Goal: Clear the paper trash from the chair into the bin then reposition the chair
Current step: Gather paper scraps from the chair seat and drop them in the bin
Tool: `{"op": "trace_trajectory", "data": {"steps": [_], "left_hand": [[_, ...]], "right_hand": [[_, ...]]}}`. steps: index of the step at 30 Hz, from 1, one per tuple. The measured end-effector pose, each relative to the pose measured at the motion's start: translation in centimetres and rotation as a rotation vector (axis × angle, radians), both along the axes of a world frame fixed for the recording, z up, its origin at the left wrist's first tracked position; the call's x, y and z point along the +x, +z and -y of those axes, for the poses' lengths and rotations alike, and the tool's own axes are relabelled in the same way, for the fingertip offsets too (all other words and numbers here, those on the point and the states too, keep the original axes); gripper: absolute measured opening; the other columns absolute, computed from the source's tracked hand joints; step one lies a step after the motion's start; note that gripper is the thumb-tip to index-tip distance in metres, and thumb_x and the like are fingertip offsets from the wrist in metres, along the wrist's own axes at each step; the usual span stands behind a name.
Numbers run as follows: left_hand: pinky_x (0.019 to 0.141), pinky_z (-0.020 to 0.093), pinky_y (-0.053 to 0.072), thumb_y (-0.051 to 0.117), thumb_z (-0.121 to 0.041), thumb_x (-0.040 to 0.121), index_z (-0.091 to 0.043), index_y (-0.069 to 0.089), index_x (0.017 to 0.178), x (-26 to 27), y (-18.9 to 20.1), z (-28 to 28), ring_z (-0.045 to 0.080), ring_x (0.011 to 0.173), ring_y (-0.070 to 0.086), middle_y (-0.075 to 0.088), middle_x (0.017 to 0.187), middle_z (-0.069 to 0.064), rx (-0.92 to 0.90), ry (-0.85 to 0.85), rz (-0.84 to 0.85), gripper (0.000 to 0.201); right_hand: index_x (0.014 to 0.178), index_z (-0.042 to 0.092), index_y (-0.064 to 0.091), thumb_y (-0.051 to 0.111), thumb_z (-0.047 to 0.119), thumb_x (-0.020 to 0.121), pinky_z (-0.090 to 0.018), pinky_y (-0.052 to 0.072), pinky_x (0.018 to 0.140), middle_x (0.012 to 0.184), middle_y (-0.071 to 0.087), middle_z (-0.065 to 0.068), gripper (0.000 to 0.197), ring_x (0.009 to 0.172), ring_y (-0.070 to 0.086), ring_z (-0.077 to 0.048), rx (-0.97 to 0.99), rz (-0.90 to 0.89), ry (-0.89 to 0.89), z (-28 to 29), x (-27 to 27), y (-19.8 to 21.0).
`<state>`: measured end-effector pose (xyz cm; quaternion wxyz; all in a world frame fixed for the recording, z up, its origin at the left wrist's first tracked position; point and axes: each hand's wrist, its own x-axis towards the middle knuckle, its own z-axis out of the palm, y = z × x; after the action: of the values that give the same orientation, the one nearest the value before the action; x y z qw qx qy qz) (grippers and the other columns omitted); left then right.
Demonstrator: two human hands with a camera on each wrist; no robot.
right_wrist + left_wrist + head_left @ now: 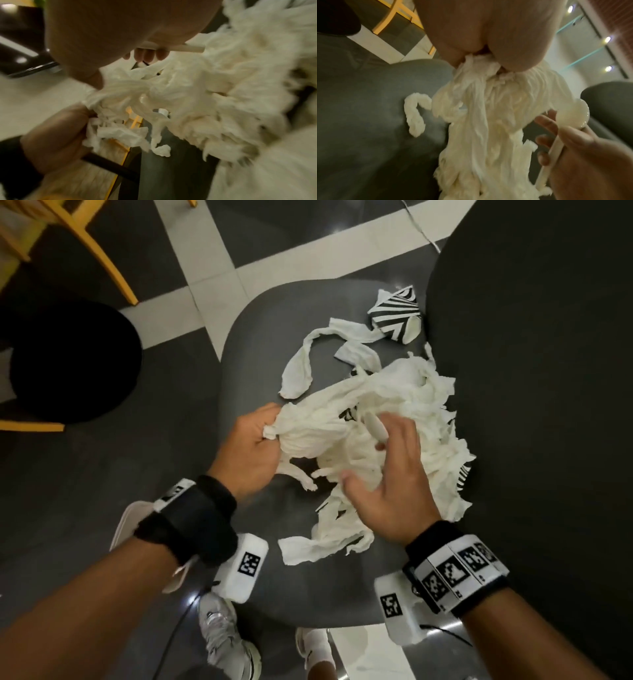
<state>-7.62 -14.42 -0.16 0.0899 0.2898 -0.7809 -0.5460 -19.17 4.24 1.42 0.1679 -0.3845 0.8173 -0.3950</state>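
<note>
Grey chair (pixel 260 344), seat filling the middle of the head view, backrest rising dark at the seat's right edge. Still loaded with trash, so the clearing step in hand; repositioning not yet begun. No bin surely in view; possibly the round black shape (pixel 68 361) off the seat's left edge, though too dark to tell.

Big tangle of torn white tissue paper (pixel 387 402), spread over the centre and right of the seat, up against the backrest. Partly lifted and drawn toward the seat's left side. Loose strips lying apart on the seat: a curved one (pixel 301 361) toward the far edge, a flat one (pixel 318 549) toward the near edge.

Left hand (pixel 250 450), at the left of the seat, fingers curled tight on a bunched end of the tissue, the paper streaming away from the fist in its wrist view.

Right hand (pixel 390 474), over the seat's centre on top of the tangle, fingers curled round a white plastic spoon (pixel 571 113) and pressed in among the tissue.

Crushed black-and-white striped paper cup (pixel 397 314), at the seat's far right corner beside the backrest, untouched. Another striped scrap (pixel 464 474) peeping from under the tissue by the backrest.

Next move, by judgement: gather the tangle into one bundle between both hands, take in the stray strips and cup, then carry all to the bin. Likely more than one trip; torn pieces apt to drop.
</note>
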Motion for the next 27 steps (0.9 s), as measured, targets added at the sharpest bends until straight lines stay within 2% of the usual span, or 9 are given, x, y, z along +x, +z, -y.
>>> {"op": "trace_trajectory", "data": {"steps": [3,5,9,11,15,18,20,23,27], "left_hand": [[0.059,0.035,0.046,0.054,0.008,0.09,0.0,0.065,0.076,2.6,3.8,1.3,0.02,0.065,0.058,0.061,0.073,0.005,0.14,-0.116,-0.078,0.02],[0.059,0.022,0.04,0.055,0.006,0.086,-0.011,0.062,0.068,4.5,5.6,1.9,0.003,0.062,0.05,0.053,0.067,-0.011,0.194,-0.15,-0.123,0.026],[0.061,0.028,0.044,0.054,0.002,0.086,-0.003,0.061,0.073,9.6,6.4,4.9,0.009,0.067,0.055,0.059,0.07,0.004,0.165,0.072,-0.175,0.016],[0.068,0.027,0.052,0.052,0.007,0.089,-0.001,0.067,0.089,12.6,5.2,6.5,0.009,0.078,0.066,0.069,0.081,0.002,0.14,0.236,-0.166,0.017],[0.095,0.03,0.054,0.049,-0.003,0.09,-0.017,0.059,0.132,17.6,2.3,6.2,0.006,0.111,0.066,0.07,0.12,-0.004,0.451,0.405,-0.06,0.045],[0.067,0.018,0.056,0.033,-0.025,0.103,-0.016,0.081,0.09,20.7,1.6,5.2,0.006,0.074,0.072,0.076,0.081,-0.001,0.887,0.511,-0.132,0.051],[0.06,0.019,0.056,0.033,-0.034,0.102,-0.017,0.081,0.065,23.4,0.1,4.9,0.011,0.066,0.073,0.075,0.07,0.002,1.09,0.606,-0.245,0.063],[0.079,0.032,0.056,0.063,-0.045,0.086,-0.017,0.08,0.081,28.0,-1.5,6.4,0.02,0.087,0.072,0.076,0.09,0.009,1.091,0.76,-0.239,0.032],[0.076,0.037,0.052,0.057,-0.048,0.087,-0.02,0.077,0.091,33.6,-5.3,8.3,0.025,0.092,0.072,0.076,0.092,0.01,0.978,0.872,-0.086,0.034]], "right_hand": [[0.155,0.012,0.028,0.079,0.064,0.062,-0.037,0.028,0.116,0.16,0.03,-0.004,0.118,0.142,0.035,-0.027,0.127,-0.209,0.25,3.2,1.6,1.2],[0.154,0.026,0.028,0.073,0.062,0.069,-0.043,0.034,0.105,0.157,0.038,0.004,0.103,0.139,0.036,-0.027,0.288,-0.22,0.317,5.6,2.5,1.2],[0.095,0.03,0.045,0.052,0.023,0.086,-0.04,0.041,0.076,0.098,0.069,-0.003,0.014,0.098,0.063,-0.036,0.469,-0.206,0.294,9.1,5.4,-0.6],[0.105,0.019,0.051,0.049,0.018,0.086,-0.036,0.042,0.069,0.095,0.07,-0.008,0.019,0.091,0.063,-0.035,0.347,-0.095,0.23,10.7,7.6,-0.2],[0.121,0.018,0.055,0.046,0.026,0.09,-0.019,0.048,0.088,0.106,0.065,0.014,0.034,0.1,0.061,0.0,-0.059,0.389,0.139,15.5,15.5,2.3],[0.114,0.02,0.055,0.054,0.023,0.097,-0.026,0.055,0.084,0.104,0.066,0.001,0.018,0.097,0.065,-0.007,-0.099,0.71,0.142,18.5,22.1,2.5],[0.117,0.025,0.054,0.051,0.034,0.097,-0.032,0.05,0.092,0.106,0.057,0.006,0.022,0.103,0.057,-0.012,0.013,0.485,0.302,19.7,25.5,1.1],[0.137,0.032,0.045,0.048,0.057,0.079,-0.043,0.036,0.11,0.135,0.044,0.004,0.064,0.128,0.04,-0.018,0.272,0.225,0.523,20.7,28.6,-2.6],[0.14,0.042,0.04,0.071,0.04,0.086,-0.028,0.05,0.104,0.136,0.056,0.016,0.063,0.127,0.054,-0.002,0.273,0.595,0.677,21.8,31.9,-7.5]]}}
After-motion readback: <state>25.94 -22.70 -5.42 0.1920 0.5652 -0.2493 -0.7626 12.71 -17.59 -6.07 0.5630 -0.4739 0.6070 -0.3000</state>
